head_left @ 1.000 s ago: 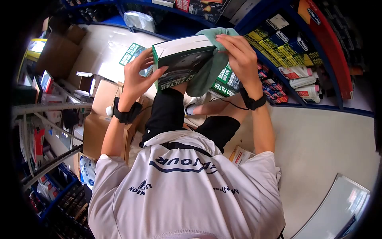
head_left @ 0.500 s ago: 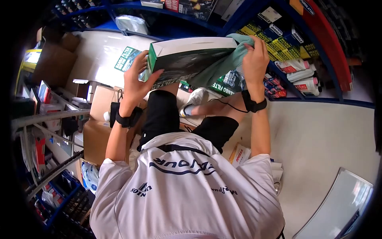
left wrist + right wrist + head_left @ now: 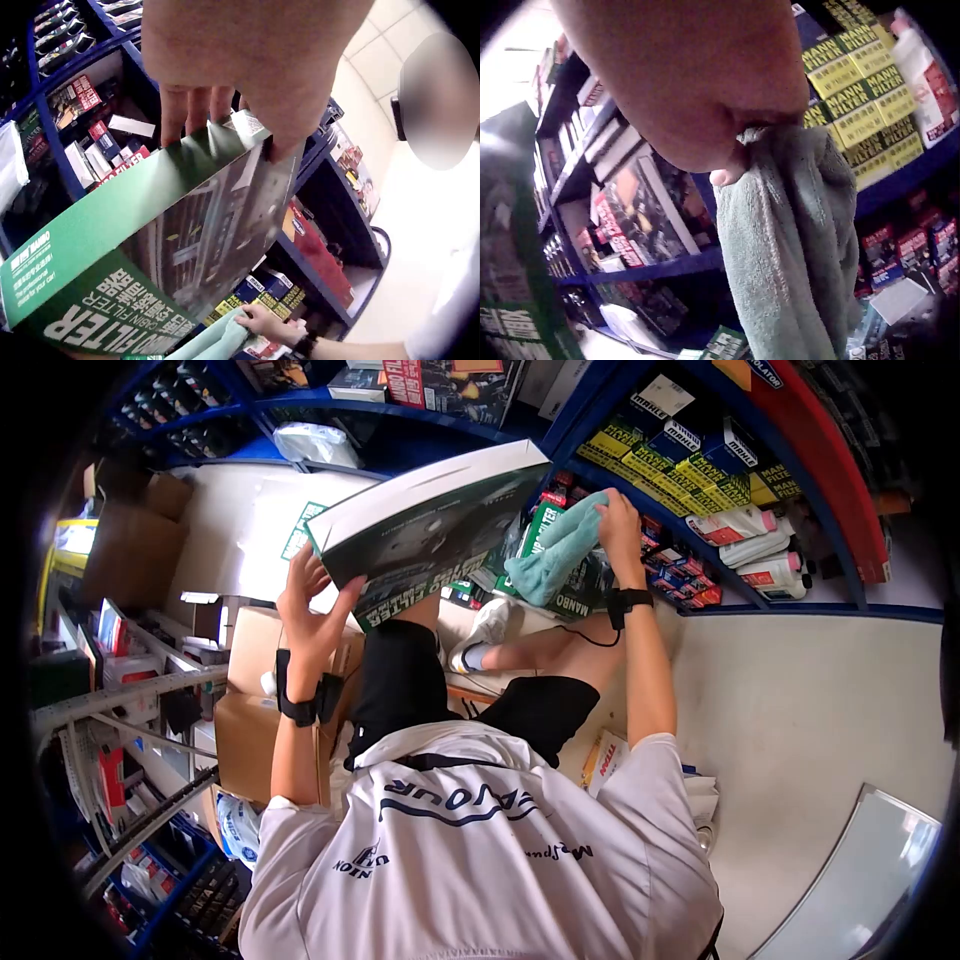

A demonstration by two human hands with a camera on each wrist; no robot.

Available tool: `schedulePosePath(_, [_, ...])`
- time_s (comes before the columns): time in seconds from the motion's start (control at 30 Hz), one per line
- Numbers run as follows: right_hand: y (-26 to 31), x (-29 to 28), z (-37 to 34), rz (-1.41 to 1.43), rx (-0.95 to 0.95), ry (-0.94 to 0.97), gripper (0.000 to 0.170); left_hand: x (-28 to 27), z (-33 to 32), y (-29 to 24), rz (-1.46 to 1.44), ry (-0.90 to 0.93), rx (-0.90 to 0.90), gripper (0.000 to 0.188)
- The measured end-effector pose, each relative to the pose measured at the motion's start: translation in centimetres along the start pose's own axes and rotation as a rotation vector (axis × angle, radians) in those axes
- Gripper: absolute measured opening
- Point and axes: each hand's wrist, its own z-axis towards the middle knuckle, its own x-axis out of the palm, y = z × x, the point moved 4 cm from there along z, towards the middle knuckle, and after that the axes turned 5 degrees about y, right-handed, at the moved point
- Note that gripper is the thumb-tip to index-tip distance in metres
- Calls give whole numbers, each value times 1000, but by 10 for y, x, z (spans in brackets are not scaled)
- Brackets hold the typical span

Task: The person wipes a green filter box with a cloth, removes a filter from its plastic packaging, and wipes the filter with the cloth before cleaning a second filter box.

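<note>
My left hand (image 3: pixel 312 610) grips one end of a flat green and white cabin filter box (image 3: pixel 430 530), thumb on the dark printed face and fingers over the green edge. The box is raised and tilted above the knees, its white long side facing up. In the left wrist view its green side panel (image 3: pixel 112 217) and lettering show. My right hand (image 3: pixel 620 535) pinches a pale green cloth (image 3: pixel 555 555), which hangs bunched to the right of the box, apart from it. The right wrist view shows the cloth (image 3: pixel 787 247) drooping in folds, with most of the fingers hidden.
Other green filter boxes (image 3: pixel 580 600) lie below the cloth, near a white shoe (image 3: pixel 490 622). Blue shelving holds yellow filter boxes (image 3: pixel 690 475) and white bottles (image 3: pixel 770 575). Cardboard boxes (image 3: pixel 255 735) and a metal rack (image 3: pixel 140 690) stand at left; a whiteboard (image 3: pixel 850 880) lies at right.
The cloth was against the right end of the box, then pulled off to the right and down. The box has shifted left and tilted, its right end now higher and uncovered.
</note>
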Motion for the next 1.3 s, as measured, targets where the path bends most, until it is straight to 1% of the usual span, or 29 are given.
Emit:
schedulePosePath(0.03, [-16,14,3,-37,37,28,25,0,-2,1,-12,9,-3,73])
schedulePosePath(0.07, [-32,26,5,-141,-7,27,23,1,-3,0,-11,11,-2,73])
schedulePosePath(0.1, [-37,30,2,-139,-6,28,23,2,-3,0,-19,27,-41,69])
schedulePosePath(0.17, [-42,36,-3,-343,6,-55,19,2,-4,-2,-21,37,-84,65])
schedulePosePath(0.23, [-70,64,-2,-221,221,90,20,2,-2,-6,-49,62,-148,60])
schedulePosePath(0.27, [-80,76,-3,-155,281,141,24,3,0,-9,-20,57,-80,51])
schedulePosePath(0.3, [-83,85,-3,-91,341,194,28,3,0,-7,-12,48,-87,51])
schedulePosePath(0.33, [-82,94,-4,-86,331,202,28,3,1,-7,-24,45,-74,51])
schedulePosePath(0.37, [-81,102,-6,-104,331,225,36,2,1,-6,-36,40,-60,50])
schedulePosePath(0.4, [-72,104,-8,-122,331,247,44,1,1,-4,-49,33,-72,51])
schedulePosePath(0.43, [-64,105,-6,-120,321,253,44,0,1,-3,-43,24,-77,51])
schedulePosePath(0.5, [-29,98,0,-117,-46,234,58,0,2,0,-80,26,-146,60])
schedulePosePath(0.53, [-3,89,0,64,-155,310,68,0,1,3,-77,18,-150,60])
schedulePosePath(0.57, [22,75,2,65,-161,315,68,0,-1,8,-75,8,-145,60])
schedulePosePath(0.63, [82,54,1,452,-412,511,66,-2,-3,12,-71,-3,-139,61])
schedulePosePath(0.67, [95,50,1,453,-415,513,66,-3,-3,13,-68,5,-139,61])
schedulePosePath(0.73, [111,51,-1,450,-397,661,62,-5,-2,12,-64,8,-138,61])
schedulePosePath(0.77, [115,48,-2,449,-401,665,62,-6,-3,10,-59,19,-147,62])
schedulePosePath(0.83, [116,45,0,508,-346,664,53,-10,-5,14,-54,23,-154,63])
schedulePosePath(0.87, [102,57,0,444,-363,642,56,-12,-10,21,-108,27,-172,63])
schedulePosePath(0.9, [108,50,-1,439,-370,644,56,-14,-12,27,-163,30,-188,63])
schedulePosePath(0.97, [118,33,-7,528,-242,683,64,-13,-13,30,-231,62,-178,65])
schedulePosePath(1.03, [118,43,-5,565,-229,740,65,-14,-15,32,-301,89,-172,67])
schedulePosePath(1.1, [123,37,-3,493,-248,641,55,-14,-17,37,-258,148,-236,70])
schedulePosePath(1.13, [129,34,-2,373,-219,681,48,-18,-19,44,-105,224,-193,74])
schedulePosePath(1.17, [136,30,-1,366,-227,686,48,-19,-24,49,-108,213,-195,74])
schedulePosePath(1.23, [143,28,4,361,-138,679,52,-18,-36,66,-97,194,-287,60])
schedulePosePath(1.27, [145,33,7,355,-148,685,52,-18,-43,77,-172,181,-328,59])
schedulePosePath(1.3, [150,36,11,396,-225,614,52,-19,-42,77,-175,168,-332,59])
